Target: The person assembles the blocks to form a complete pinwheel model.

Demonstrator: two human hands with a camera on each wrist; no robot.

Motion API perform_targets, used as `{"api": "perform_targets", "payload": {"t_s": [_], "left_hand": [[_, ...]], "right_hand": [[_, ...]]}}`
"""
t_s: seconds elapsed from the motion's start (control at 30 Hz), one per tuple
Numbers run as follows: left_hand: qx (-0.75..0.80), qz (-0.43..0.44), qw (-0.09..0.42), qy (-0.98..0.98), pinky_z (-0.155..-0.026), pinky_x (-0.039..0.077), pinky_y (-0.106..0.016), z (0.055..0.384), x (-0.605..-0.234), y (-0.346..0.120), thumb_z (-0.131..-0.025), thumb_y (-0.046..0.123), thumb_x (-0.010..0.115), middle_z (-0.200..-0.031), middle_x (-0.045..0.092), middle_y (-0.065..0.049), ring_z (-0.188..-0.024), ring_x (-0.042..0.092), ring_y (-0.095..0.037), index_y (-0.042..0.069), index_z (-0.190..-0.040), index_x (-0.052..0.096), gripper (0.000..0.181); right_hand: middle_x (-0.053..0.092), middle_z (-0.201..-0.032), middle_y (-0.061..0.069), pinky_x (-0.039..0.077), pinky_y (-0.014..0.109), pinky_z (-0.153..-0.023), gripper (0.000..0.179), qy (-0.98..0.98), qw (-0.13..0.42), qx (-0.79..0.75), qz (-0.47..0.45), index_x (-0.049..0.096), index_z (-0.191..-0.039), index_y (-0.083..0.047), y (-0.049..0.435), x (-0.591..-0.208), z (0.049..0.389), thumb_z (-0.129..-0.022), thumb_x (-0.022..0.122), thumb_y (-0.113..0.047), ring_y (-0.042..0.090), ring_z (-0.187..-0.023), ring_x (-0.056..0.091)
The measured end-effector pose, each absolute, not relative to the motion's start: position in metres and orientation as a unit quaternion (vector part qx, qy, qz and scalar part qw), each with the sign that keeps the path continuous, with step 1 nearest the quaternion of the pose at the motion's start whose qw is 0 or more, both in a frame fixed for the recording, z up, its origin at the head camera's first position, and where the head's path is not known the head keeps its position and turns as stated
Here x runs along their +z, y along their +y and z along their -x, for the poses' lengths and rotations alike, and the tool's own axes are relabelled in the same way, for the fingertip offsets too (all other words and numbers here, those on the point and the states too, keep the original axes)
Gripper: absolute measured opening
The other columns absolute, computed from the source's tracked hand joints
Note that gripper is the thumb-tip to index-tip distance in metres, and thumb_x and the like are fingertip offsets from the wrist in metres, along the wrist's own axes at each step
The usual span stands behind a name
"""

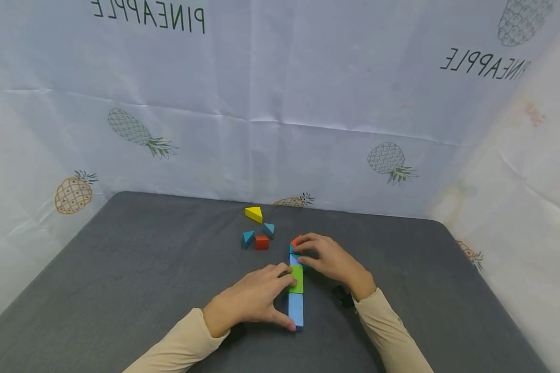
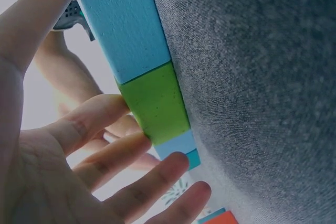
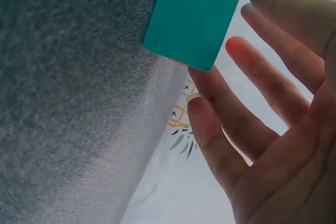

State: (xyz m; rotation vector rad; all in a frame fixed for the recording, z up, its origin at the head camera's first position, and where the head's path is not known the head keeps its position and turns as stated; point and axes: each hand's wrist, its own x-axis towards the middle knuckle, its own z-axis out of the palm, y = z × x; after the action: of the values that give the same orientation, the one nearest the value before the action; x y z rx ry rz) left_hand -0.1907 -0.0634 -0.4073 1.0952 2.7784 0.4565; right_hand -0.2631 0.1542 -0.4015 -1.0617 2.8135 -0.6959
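Several blocks form a row on the table: a light blue block (image 1: 296, 310) at the near end, a green block (image 1: 297, 280), a blue triangular block (image 1: 294, 259), and teal and orange-red pieces at the far end. My left hand (image 1: 254, 295) lies along the row's left side. Its thumb touches the near end of the light blue block, and its fingertips touch the green one. At the far end, my right hand (image 1: 326, 257) has thumb and fingers loosely spread about a teal block (image 3: 194, 19). Part of the orange-red block (image 1: 296, 241) is behind its fingers.
Farther back lie a yellow triangular block (image 1: 254, 214), two blue triangular blocks, one at the left (image 1: 248, 239) and one behind (image 1: 268, 229), and a red block (image 1: 262, 242). A white pineapple-print curtain (image 1: 280, 155) hangs beyond the dark grey table (image 1: 144, 269).
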Motion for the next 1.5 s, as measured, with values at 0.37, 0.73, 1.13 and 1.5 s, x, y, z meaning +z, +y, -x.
{"api": "perform_targets", "payload": {"t_s": [0.37, 0.73, 1.13, 1.5], "left_hand": [[0.136, -0.366, 0.044, 0.92, -0.088, 0.053, -0.032, 0.1885, -0.4051, -0.0628, -0.071, 0.07, 0.075, -0.128, 0.054, 0.003, -0.113, 0.056, -0.015, 0.023, -0.126, 0.064, 0.074], [0.137, -0.372, 0.037, 0.917, -0.087, 0.053, -0.031, 0.1868, -0.4039, -0.0634, -0.072, 0.068, 0.075, -0.127, 0.055, 0.003, -0.108, 0.057, -0.013, 0.022, -0.125, 0.064, 0.071], [0.139, -0.373, 0.039, 0.917, -0.087, 0.053, -0.03, 0.1874, -0.4039, -0.0632, -0.072, 0.068, 0.075, -0.125, 0.055, 0.004, -0.105, 0.056, -0.012, 0.021, -0.126, 0.064, 0.072], [0.13, -0.373, 0.035, 0.918, -0.087, 0.052, -0.03, 0.1865, -0.404, -0.0631, -0.072, 0.069, 0.075, -0.124, 0.056, 0.005, -0.105, 0.056, -0.011, 0.021, -0.125, 0.064, 0.072]], "right_hand": [[0.061, -0.133, 0.006, 0.052, 0.043, -0.095, 0.03, 0.908, 0.035, -0.225, 0.35, 0.071, -0.121, -0.009, 0.1532, -0.4016, 0.2612, -0.093, 0.069, -0.021, 0.026, -0.119, 0.06], [0.055, -0.139, 0.011, 0.05, 0.048, -0.098, 0.036, 0.902, 0.043, -0.225, 0.367, 0.065, -0.131, -0.01, 0.1511, -0.4056, 0.26, -0.098, 0.063, -0.023, 0.029, -0.123, 0.057], [0.054, -0.138, 0.011, 0.049, 0.051, -0.099, 0.036, 0.905, 0.045, -0.223, 0.361, 0.064, -0.132, -0.008, 0.1487, -0.4075, 0.2589, -0.099, 0.062, -0.024, 0.031, -0.123, 0.056], [0.057, -0.139, 0.012, 0.046, 0.052, -0.103, 0.035, 0.901, 0.045, -0.238, 0.36, 0.066, -0.127, -0.006, 0.151, -0.408, 0.2606, -0.097, 0.065, -0.025, 0.035, -0.133, 0.051]]}}
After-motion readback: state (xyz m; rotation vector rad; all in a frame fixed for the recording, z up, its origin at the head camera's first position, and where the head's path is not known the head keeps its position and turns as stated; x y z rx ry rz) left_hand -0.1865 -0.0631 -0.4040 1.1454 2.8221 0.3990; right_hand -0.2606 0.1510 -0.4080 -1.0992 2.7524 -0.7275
